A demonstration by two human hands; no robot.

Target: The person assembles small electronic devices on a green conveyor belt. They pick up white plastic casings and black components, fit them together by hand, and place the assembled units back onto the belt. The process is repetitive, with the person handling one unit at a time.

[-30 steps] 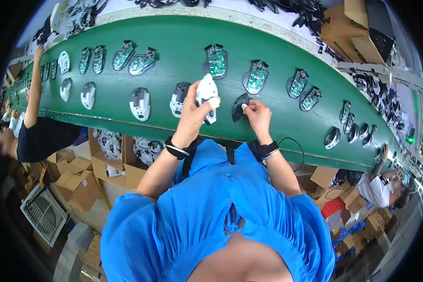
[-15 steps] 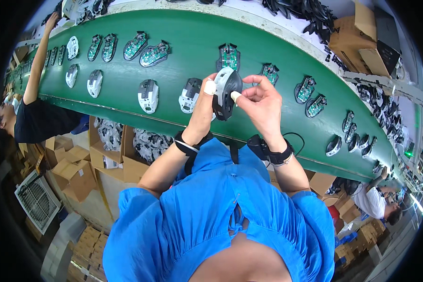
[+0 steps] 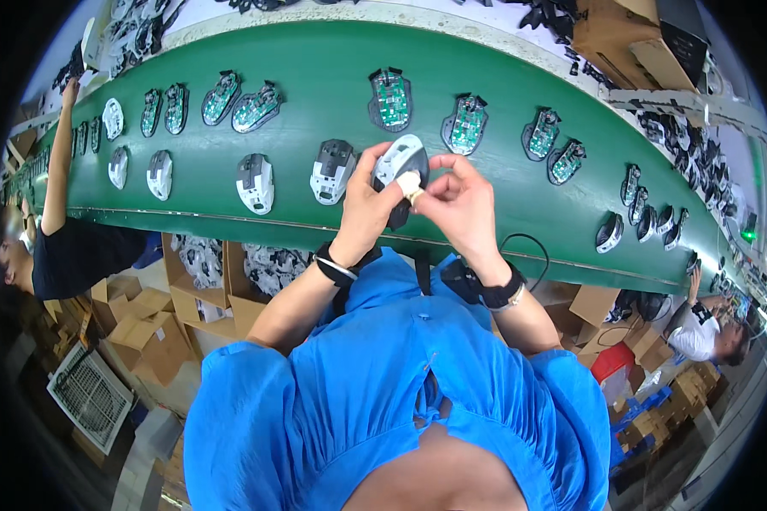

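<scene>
Between my two hands, above the near side of the green belt [image 3: 452, 200], is a black and white computer mouse [image 3: 403, 156], tilted. My left hand [image 3: 368, 204] wraps its left side, with the thumb across the lower part. From the right, my right hand [image 3: 462, 203] grips the same mouse, its thumb meeting the left thumb. Both thumbs wear pale finger covers. Just left of my left hand lies a mouse shell [image 3: 331, 170] in grey and white. Beyond the hands sits an open mouse base with a green circuit board [image 3: 393, 100].
More white shells [image 3: 255, 182] and open bases with boards [image 3: 464, 123] line the belt. A cardboard box [image 3: 626, 38] and black parts stand on the far ledge. Cartons of bagged parts [image 3: 200, 264] sit below at left. Co-workers are at the left [image 3: 85, 260] and right [image 3: 699, 332].
The mouse has turned and come slightly lower and left. My left thumb has swung across it to meet my right thumb. The view has shifted a little.
</scene>
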